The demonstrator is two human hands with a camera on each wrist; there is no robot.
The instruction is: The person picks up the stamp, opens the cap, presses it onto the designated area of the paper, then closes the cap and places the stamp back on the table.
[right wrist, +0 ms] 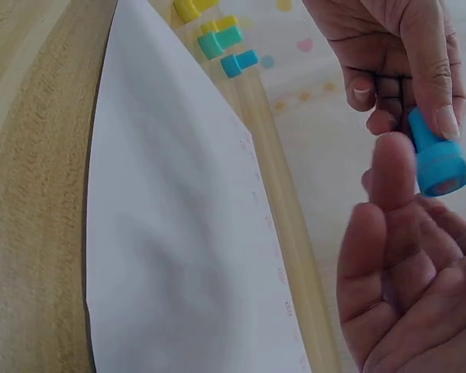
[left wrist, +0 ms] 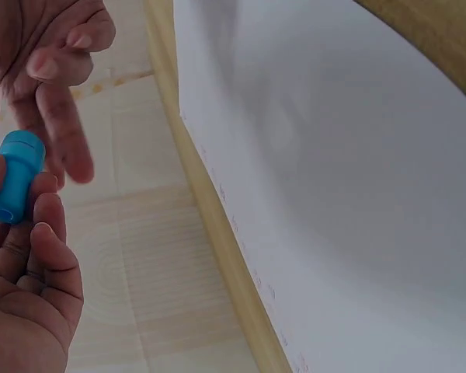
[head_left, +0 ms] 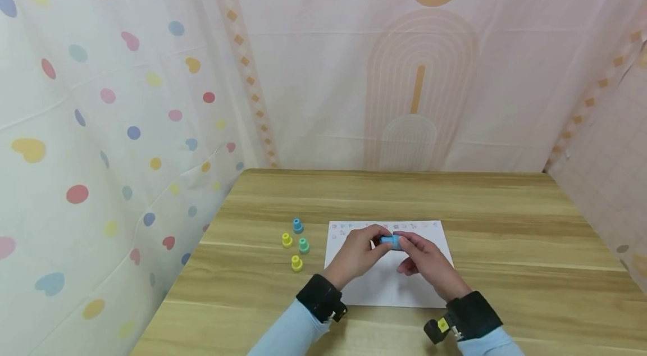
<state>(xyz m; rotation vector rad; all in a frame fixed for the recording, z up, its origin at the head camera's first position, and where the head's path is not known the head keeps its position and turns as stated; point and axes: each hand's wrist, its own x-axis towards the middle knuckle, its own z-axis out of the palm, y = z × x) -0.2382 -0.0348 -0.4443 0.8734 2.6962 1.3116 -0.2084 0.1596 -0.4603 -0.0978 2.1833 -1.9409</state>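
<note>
A small blue stamp (head_left: 391,240) is held above the white sheet of paper (head_left: 374,288). My left hand (head_left: 358,255) pinches its narrow handle between thumb and fingers. In the right wrist view the stamp (right wrist: 441,167) shows its wide round end, with a reddish mark on the face. Beside that end is my right hand (head_left: 429,266), its fingers mostly extended and spread around the stamp. Small pinkish prints (head_left: 404,226) run in a row along the sheet's far edge, with a few more below at the left.
Left of the paper, several more stamps stand on the wooden table (head_left: 505,221): a blue stamp (head_left: 297,226), a green stamp (head_left: 304,246), a yellow stamp (head_left: 287,240) and another yellow stamp (head_left: 296,263). Patterned curtains (head_left: 323,92) hang behind and beside the table.
</note>
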